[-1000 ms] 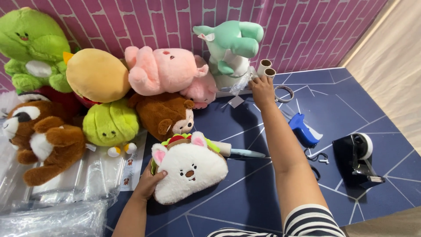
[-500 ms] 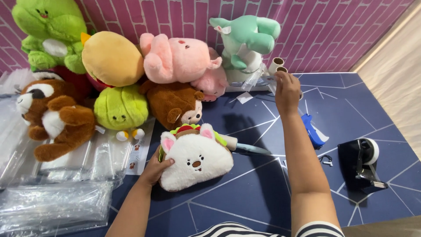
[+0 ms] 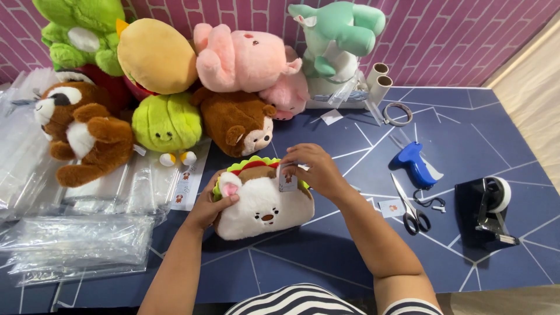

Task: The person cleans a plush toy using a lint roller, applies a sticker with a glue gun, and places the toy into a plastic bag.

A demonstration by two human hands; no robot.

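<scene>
right hand [image 3: 315, 170] back from rolls, fingers pinching small white tag [image 3: 287, 180]; left hand [image 3: 211, 205] fingers gripping white plush [image 3: 262, 204].

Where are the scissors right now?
In the head view, the scissors lie on the right side of the blue table, just below the blue tagging gun and left of the black tape dispenser.

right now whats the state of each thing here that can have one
left hand: gripping the white plush toy's side
right hand: pinching a small paper tag
white plush toy: upright on the table, held
small paper tag: against the toy's top
scissors: closed, lying flat
blue tagging gun: lying untouched
tape dispenser: roll loaded, standing
clear plastic bags: stacked flat
</scene>
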